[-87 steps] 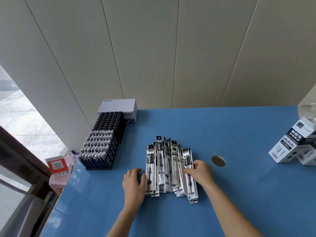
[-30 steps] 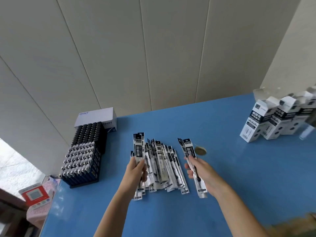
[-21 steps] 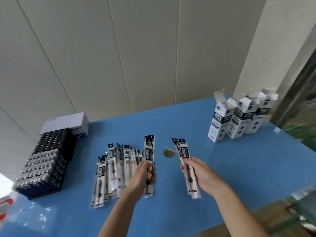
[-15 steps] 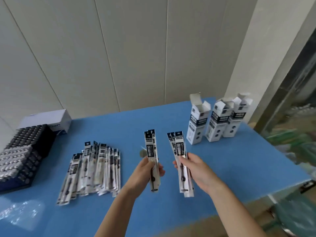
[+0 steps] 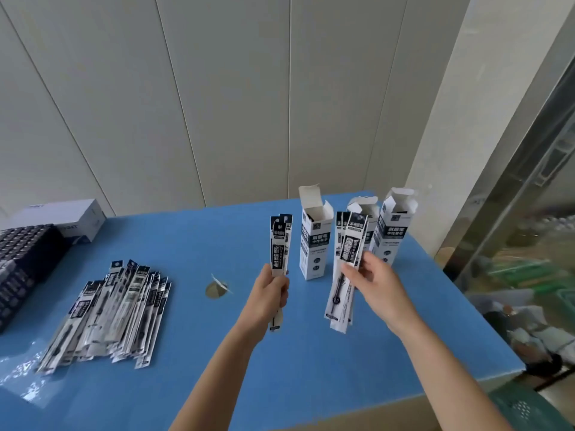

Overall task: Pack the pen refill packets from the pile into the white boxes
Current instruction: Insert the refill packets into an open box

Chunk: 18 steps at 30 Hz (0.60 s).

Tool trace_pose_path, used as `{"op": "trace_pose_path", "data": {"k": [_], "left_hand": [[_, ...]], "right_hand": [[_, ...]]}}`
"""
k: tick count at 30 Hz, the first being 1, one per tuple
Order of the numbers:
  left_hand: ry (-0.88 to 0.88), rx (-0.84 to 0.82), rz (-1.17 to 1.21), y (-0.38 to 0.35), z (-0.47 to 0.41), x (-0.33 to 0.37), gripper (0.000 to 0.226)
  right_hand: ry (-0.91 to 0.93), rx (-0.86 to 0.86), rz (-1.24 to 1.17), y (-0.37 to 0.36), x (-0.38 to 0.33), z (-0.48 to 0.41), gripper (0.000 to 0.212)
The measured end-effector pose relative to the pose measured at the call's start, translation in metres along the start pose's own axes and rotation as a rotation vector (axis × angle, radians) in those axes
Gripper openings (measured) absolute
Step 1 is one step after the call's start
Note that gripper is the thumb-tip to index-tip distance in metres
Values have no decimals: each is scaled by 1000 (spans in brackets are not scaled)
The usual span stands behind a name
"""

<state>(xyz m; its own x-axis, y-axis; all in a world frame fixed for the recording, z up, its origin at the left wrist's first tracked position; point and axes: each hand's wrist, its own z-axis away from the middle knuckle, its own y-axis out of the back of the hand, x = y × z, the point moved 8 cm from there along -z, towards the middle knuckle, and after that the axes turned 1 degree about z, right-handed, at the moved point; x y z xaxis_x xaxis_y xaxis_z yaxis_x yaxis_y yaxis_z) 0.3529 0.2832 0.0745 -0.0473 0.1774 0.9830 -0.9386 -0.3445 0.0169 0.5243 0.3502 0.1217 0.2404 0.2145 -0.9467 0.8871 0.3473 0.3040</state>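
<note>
A pale panelled wall (image 5: 217,88) runs behind the matt blue worktop (image 5: 311,353), and a glass panel in a metal frame (image 5: 529,244) stands beyond the worktop's right edge. At the left edge sits a black block of capped pens (image 5: 21,262), cut off by the view. Behind it, near the back left corner, is a white cardboard carton (image 5: 67,217).

The pile of pen refill packets (image 5: 109,312), long clear sleeves with black-and-white header cards, lies fanned out on the left part of the worktop, well apart from both hands. Three tall white boxes with black labels stand upright near the back right corner, their top flaps open: the nearest box (image 5: 314,244), the middle box (image 5: 364,206) and the far box (image 5: 392,231). A small round brownish disc (image 5: 215,289) lies mid-worktop, between the pile and the boxes.

The left hand (image 5: 270,293) is closed around the lower half of a small upright bunch of packets (image 5: 280,244), held above the worktop just left of the nearest box. The right hand (image 5: 376,284) pinches a second bunch of packets (image 5: 345,269) near its header cards, thumb in front. This bunch hangs in front of the middle box and hides most of it.

Both forearms reach forward from the near edge, hands raised clear of the surface.
</note>
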Motion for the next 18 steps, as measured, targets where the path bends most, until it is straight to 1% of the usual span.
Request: {"op": "trace_pose_path", "data": {"k": [5, 9, 11, 13, 15, 16, 18], "left_hand": [[-99, 85, -33, -7, -37, 27, 24], [-176, 180, -44, -6, -65, 53, 23], [-199, 208, -48, -6, -77, 64, 28], [-194, 205, -43, -9, -87, 69, 37], [-183, 196, -42, -12, -92, 73, 47], [-174, 192, -28, -14, -93, 74, 48], [-167, 178, -10, -18, -95, 77, 39]], "right_hand": [[192, 78, 13, 31, -41, -33, 16], [314, 172, 8, 47, -79, -63, 10], [363, 228, 27, 49, -92, -79, 8], [397, 285, 32, 48, -99, -94, 8], [426, 330, 34, 45, -102, -104, 13], [435, 341, 46, 41, -103, -107, 15], [451, 341, 105, 34, -104, -113, 17]]}}
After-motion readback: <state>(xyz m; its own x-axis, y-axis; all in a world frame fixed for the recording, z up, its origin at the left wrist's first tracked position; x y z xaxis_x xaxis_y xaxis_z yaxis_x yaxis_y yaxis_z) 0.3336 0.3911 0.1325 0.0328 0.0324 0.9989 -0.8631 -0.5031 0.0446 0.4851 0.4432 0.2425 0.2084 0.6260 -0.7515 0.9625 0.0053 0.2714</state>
